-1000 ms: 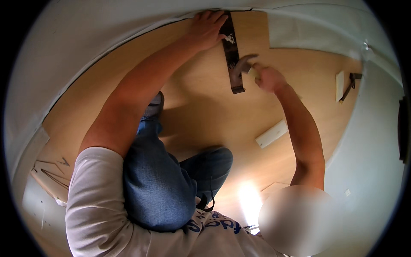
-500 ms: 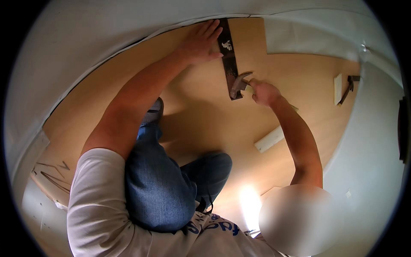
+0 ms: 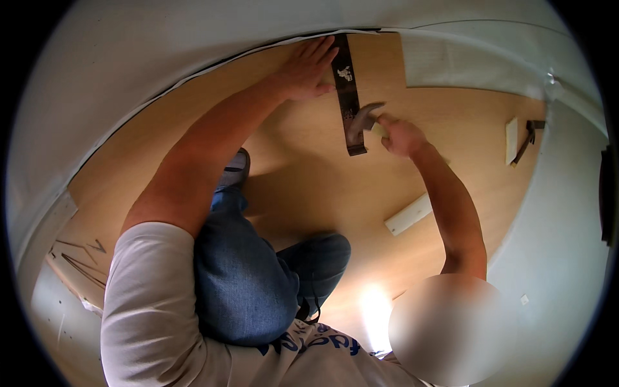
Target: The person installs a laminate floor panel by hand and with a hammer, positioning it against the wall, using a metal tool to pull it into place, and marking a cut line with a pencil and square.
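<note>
My left hand (image 3: 303,74) lies with spread fingers on the pale wood-look flooring (image 3: 290,161), its fingertips at the left edge of a long dark flat metal bar (image 3: 346,84) near the top wall. The bar has a pale torn mark and a bent-up near end. My right hand (image 3: 403,137) grips a claw hammer (image 3: 362,121) by its light handle; the slightly blurred head is over the bar's near end, and I cannot tell whether they touch.
My bent legs (image 3: 238,271) occupy the lower middle. A white strip (image 3: 406,214) lies beside my right forearm; another (image 3: 511,138) is at right with a dark metal tool (image 3: 530,135). Pale walls (image 3: 129,64) curve around the floor. Thin dark pieces (image 3: 84,264) lie lower left.
The view has shifted slightly. My left thumb has moved down along the bar and the hand lies farther toward its left edge. The hammer has moved slightly at the bar's near end.
</note>
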The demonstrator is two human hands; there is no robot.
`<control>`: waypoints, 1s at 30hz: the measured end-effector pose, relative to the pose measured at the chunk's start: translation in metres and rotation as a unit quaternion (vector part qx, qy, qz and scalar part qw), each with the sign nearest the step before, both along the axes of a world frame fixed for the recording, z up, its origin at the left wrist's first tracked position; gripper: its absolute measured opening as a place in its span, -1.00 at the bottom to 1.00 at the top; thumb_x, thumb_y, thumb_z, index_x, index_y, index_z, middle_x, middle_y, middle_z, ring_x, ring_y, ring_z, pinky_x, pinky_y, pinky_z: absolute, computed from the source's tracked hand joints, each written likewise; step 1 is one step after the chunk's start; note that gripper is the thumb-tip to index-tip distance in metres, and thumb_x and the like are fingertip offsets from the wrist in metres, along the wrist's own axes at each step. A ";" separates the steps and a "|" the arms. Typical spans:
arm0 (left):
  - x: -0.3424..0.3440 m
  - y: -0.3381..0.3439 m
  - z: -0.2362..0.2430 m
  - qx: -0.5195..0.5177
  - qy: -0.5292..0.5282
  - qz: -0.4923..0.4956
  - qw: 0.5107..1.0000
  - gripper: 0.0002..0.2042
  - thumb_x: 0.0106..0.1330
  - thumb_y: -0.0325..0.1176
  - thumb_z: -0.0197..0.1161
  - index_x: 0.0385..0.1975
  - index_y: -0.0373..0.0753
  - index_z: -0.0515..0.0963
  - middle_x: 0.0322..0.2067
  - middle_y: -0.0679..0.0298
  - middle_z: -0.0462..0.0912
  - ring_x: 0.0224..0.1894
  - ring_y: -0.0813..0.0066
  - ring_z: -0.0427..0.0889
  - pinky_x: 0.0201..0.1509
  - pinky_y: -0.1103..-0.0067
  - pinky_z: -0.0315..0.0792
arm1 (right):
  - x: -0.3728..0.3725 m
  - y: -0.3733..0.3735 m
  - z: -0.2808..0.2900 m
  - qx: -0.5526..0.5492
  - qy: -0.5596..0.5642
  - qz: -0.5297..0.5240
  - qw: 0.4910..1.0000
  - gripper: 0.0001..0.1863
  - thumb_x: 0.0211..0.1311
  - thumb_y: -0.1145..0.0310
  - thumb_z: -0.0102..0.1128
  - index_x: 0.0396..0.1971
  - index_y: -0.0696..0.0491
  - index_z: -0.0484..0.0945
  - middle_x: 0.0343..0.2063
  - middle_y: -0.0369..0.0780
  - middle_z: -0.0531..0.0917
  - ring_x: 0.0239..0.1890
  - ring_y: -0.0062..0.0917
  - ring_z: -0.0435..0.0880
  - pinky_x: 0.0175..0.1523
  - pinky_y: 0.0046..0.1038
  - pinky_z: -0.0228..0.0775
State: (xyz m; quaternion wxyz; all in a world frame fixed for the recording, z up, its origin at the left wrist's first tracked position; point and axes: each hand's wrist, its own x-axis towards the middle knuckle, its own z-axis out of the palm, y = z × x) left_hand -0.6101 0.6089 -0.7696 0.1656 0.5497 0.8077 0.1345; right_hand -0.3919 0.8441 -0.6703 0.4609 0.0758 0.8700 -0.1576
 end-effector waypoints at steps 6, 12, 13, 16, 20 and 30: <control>0.002 0.004 0.004 -0.023 0.002 -0.007 1.000 -0.03 0.38 0.17 0.25 0.59 -0.30 -0.04 0.63 -0.04 -0.26 0.66 0.01 -0.26 0.67 0.14 -0.20 | 0.029 0.013 -0.021 -0.020 0.051 0.076 0.996 -0.47 0.21 0.30 0.25 0.19 0.01 0.40 -0.14 0.08 0.71 -0.04 0.06 0.69 0.05 0.04 0.55; 0.001 0.003 0.004 -0.031 0.011 -0.017 0.999 -0.02 0.36 0.16 0.27 0.59 -0.31 -0.04 0.63 -0.05 -0.26 0.66 0.00 -0.25 0.65 0.13 -0.18 | 0.046 0.008 -0.024 -0.056 0.095 0.010 0.994 -0.52 0.21 0.29 0.25 0.14 0.02 0.46 -0.18 0.06 0.72 -0.09 0.05 0.70 0.04 0.03 0.55; 0.001 0.003 0.002 -0.027 0.008 -0.018 0.999 -0.01 0.35 0.16 0.28 0.59 -0.31 -0.03 0.63 -0.05 -0.26 0.66 0.00 -0.25 0.65 0.12 -0.18 | 0.047 0.006 -0.024 -0.044 0.085 0.000 0.995 -0.50 0.23 0.25 0.26 0.17 0.01 0.46 -0.13 0.04 0.72 -0.07 0.01 0.70 0.05 0.01 0.56; 0.001 0.003 0.001 -0.027 0.018 -0.018 0.999 -0.01 0.35 0.17 0.28 0.59 -0.31 -0.03 0.63 -0.05 -0.25 0.66 0.00 -0.24 0.65 0.11 -0.19 | 0.048 -0.015 -0.028 0.006 0.062 -0.061 0.996 -0.46 0.28 0.13 0.30 0.22 -0.02 0.48 -0.03 -0.01 0.70 -0.01 -0.06 0.71 0.08 -0.04 0.58; 0.003 0.001 -0.003 -0.025 0.025 -0.013 0.999 -0.02 0.35 0.15 0.28 0.59 -0.28 -0.04 0.63 -0.04 -0.22 0.67 0.01 -0.26 0.67 0.14 -0.21 | 0.036 -0.060 -0.036 0.057 0.189 -0.192 0.961 -0.44 0.32 0.01 0.33 0.19 0.03 0.53 0.05 0.00 0.65 0.05 -0.08 0.67 0.11 -0.09 0.56; 0.015 -0.064 -0.026 0.012 0.030 0.064 0.997 -0.26 0.46 -0.04 0.18 0.55 -0.22 0.13 0.60 0.05 -0.02 0.63 0.01 -0.11 0.65 0.07 -0.19 | -0.031 -0.116 -0.064 0.120 0.318 -0.212 0.916 -0.50 0.26 0.05 0.39 0.07 0.08 0.65 0.28 -0.02 0.45 0.35 -0.10 0.37 0.38 -0.14 0.35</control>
